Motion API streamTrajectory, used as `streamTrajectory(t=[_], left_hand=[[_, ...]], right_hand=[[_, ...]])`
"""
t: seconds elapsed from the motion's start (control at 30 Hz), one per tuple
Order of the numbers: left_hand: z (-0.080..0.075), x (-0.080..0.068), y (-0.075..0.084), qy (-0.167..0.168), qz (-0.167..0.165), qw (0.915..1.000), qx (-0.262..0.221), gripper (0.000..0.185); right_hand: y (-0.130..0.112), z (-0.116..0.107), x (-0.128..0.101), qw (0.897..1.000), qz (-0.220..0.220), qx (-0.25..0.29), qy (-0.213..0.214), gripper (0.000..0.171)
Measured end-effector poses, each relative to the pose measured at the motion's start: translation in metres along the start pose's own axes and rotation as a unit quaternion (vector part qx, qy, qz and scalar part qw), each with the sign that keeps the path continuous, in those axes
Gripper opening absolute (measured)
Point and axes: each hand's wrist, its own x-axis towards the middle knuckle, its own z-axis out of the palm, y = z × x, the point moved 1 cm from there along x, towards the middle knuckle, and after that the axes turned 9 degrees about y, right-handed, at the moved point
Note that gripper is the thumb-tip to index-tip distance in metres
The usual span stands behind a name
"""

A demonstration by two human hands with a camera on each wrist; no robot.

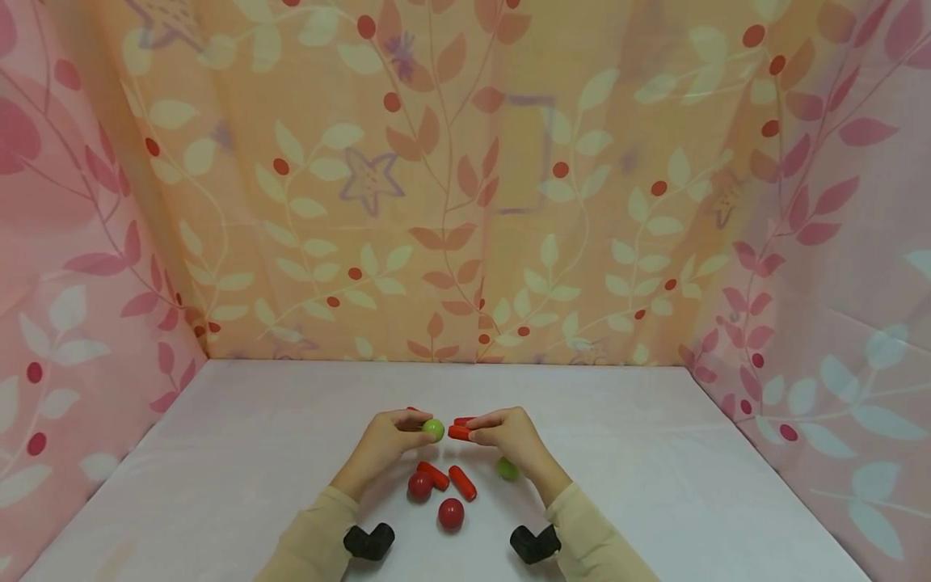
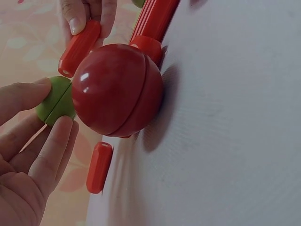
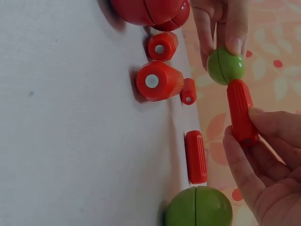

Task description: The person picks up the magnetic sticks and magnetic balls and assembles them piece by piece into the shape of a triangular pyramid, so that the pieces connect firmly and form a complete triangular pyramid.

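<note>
My left hand (image 1: pixel 389 443) pinches a small green ball (image 2: pixel 56 102) with a seam round it between thumb and fingers. Facing it, my right hand (image 1: pixel 512 440) holds a red ridged rod (image 3: pixel 241 112) by one end. The rod's far tip is right at the green ball in the right wrist view, while a narrow gap shows between them in the head view. Below the hands lie two red balls (image 1: pixel 451 514) and two red rods (image 1: pixel 462 483). Another green ball (image 1: pixel 507 469) rests beneath my right hand, partly covered by it.
Behind my right hand lies one more red rod (image 3: pixel 196 157), and another (image 2: pixel 99 167) lies beyond my left hand. All rest on a white-covered table (image 1: pixel 218 453). Flowered cloth walls (image 1: pixel 451 267) stand at the back and both sides. Black wrist mounts (image 1: pixel 368 541) sit at both cuffs.
</note>
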Motion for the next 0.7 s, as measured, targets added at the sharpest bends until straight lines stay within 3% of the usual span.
streamTrajectory(t=[0.7], left_hand=[[0.0027,-0.0007,0.0019,0.014,0.023,0.9996,-0.013,0.036]], right_hand=[[0.0041,0.0013,0.0014,0.999,0.018,0.041,-0.006,0.020]])
